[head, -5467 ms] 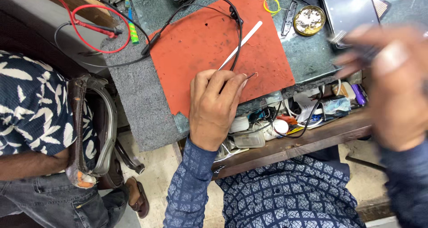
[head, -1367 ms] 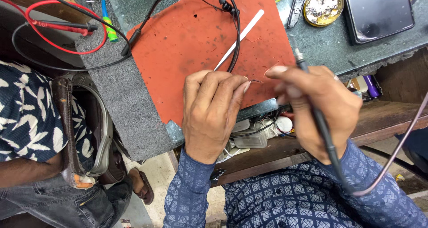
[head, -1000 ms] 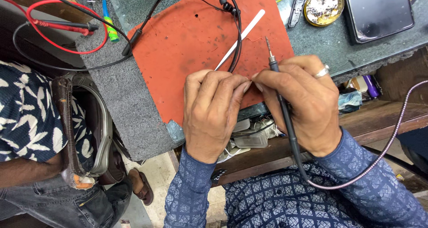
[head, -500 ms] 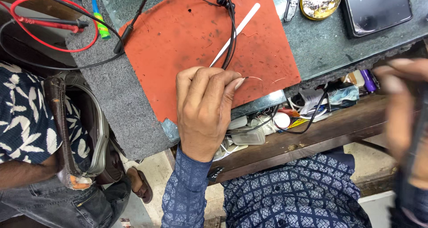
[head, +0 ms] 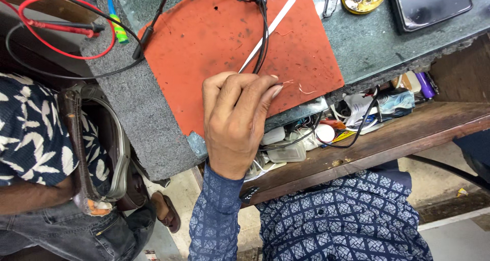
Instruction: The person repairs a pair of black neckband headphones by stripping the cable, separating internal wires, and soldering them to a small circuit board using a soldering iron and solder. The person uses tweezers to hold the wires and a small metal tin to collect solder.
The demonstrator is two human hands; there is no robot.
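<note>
Now | left hand (head: 236,123), frame centre, fingers (head: 265,90) pinched together on thin black earphone cable (head: 264,33), bare copper strands poking out over orange-red rubber mat (head: 214,41) on grey stone desk (head: 377,41), likely as work surface | right hand out of frame | white flat plastic stick (head: 270,28) beside cable

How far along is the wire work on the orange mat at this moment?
Done: the black cable looks stripped at its end, with bare copper strands showing. In hand: the left hand pinches those strands over the orange mat in a closed grip. Left: the strands stand loose, joined to nothing visible; a stray strand lies beside them. The right hand is out of view.
</note>
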